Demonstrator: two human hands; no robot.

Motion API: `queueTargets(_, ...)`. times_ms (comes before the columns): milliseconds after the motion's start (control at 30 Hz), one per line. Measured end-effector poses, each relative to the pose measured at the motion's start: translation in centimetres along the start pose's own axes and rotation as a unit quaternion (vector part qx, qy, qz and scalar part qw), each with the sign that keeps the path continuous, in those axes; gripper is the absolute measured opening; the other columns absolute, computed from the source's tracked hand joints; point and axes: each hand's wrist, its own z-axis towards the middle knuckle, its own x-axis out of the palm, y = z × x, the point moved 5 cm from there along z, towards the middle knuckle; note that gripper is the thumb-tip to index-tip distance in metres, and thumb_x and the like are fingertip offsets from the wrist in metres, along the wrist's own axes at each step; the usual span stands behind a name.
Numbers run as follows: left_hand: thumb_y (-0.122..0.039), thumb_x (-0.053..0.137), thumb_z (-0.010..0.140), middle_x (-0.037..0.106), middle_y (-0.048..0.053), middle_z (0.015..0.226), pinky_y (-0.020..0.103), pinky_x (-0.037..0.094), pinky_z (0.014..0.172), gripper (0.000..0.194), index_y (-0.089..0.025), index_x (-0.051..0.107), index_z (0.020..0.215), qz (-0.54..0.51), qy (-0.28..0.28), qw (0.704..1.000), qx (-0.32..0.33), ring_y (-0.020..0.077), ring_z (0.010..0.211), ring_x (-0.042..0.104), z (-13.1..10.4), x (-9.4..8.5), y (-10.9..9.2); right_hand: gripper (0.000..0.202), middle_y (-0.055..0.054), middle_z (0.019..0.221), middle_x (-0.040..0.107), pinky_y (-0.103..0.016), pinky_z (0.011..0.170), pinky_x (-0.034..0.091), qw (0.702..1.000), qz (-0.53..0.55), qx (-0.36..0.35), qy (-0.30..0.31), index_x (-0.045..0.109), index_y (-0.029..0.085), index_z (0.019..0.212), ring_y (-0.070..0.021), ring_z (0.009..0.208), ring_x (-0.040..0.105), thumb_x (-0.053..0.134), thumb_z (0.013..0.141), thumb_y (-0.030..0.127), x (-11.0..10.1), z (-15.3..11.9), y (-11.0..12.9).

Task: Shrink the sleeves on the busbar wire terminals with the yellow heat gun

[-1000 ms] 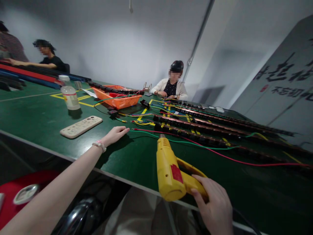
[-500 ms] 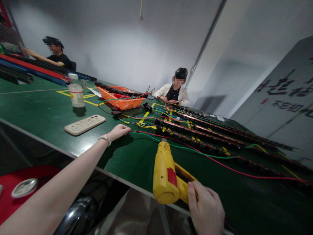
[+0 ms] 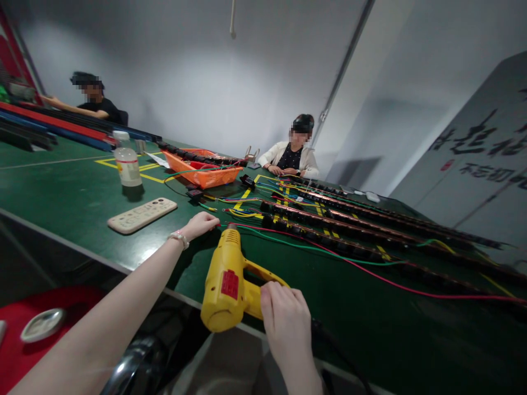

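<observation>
My right hand (image 3: 288, 315) grips the handle of a yellow heat gun (image 3: 220, 277) with a red label on its body. The gun's nozzle points away from me, close to the fingertips of my left hand (image 3: 201, 224). Those fingers are pinched on the end of a green wire (image 3: 296, 247) just above the table. A red wire (image 3: 370, 269) runs beside the green one toward the right, its near end by the nozzle. Long dark wired strips (image 3: 313, 230) lie beyond, with coloured leads at their left ends.
On the green table (image 3: 69, 186) are a phone (image 3: 142, 215), a bottle (image 3: 127, 162) and an orange basket (image 3: 206, 176) holding wired parts. Across the table one person (image 3: 290, 156) sits working; another person (image 3: 102, 107) is at far left. A red stool (image 3: 74, 302) stands below left.
My right hand has swung the heat gun left, bringing its nozzle from over the wires to beside my left fingertips. My left hand stays nearly in place, still pinching the wire.
</observation>
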Motion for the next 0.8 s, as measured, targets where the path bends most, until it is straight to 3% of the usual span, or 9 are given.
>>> queueTargets(200, -0.048, 0.043, 0.075, 0.044, 0.000, 0.049, 0.024, 0.023, 0.050, 0.041, -0.014, 0.047, 0.051, 0.049, 0.006, 0.999, 0.013, 0.0098, 0.049, 0.037, 0.1, 0.1, 0.1, 0.027, 0.003, 0.082, 0.059, -0.027, 0.070, 0.026, 1.000, 0.012, -0.002, 0.014, 0.055, 0.022, 0.098, -0.0101, 0.073, 0.050, 0.028, 0.097, 0.025, -0.1, 0.5, 1.4)
queueTargets(400, -0.046, 0.044, 0.075, 0.045, 0.000, 0.050, 0.024, 0.024, 0.050, 0.039, -0.014, 0.049, 0.053, 0.040, 0.005, 0.999, -0.001, 0.0100, 0.048, 0.037, 0.2, 0.1, 0.3, 0.032, 0.001, 0.072, 0.054, -0.030, 0.066, 0.023, 1.000, -0.010, 0.026, 0.008, 0.053, 0.020, 0.075, -0.0133, 0.067, 0.046, 0.032, 0.096, 0.034, 0.6, 1.2, 2.7)
queueTargets(567, -0.047, 0.044, 0.073, 0.042, -0.001, 0.048, 0.024, 0.023, 0.050, 0.040, -0.014, 0.044, 0.050, 0.030, 0.007, 0.999, 0.007, 0.0088, 0.049, 0.034, -0.2, 0.0, -0.4, 0.036, 0.000, 0.070, 0.054, -0.031, 0.070, 0.024, 0.998, -0.009, 0.052, -0.029, 0.054, 0.019, 0.074, -0.0131, 0.067, 0.045, 0.032, 0.096, 0.037, 0.9, 0.7, 2.4)
queueTargets(800, -0.049, 0.045, 0.067, 0.038, -0.001, 0.049, 0.024, 0.022, 0.050, 0.039, -0.015, 0.041, 0.050, 0.005, 0.016, 1.000, -0.017, 0.0082, 0.049, 0.031, -1.0, -0.3, -1.6, 0.033, 0.001, 0.071, 0.057, -0.028, 0.070, 0.024, 0.998, -0.005, 0.053, -0.028, 0.058, 0.019, 0.077, -0.0099, 0.070, 0.049, 0.035, 0.095, 0.035, -0.5, -0.1, 0.2)
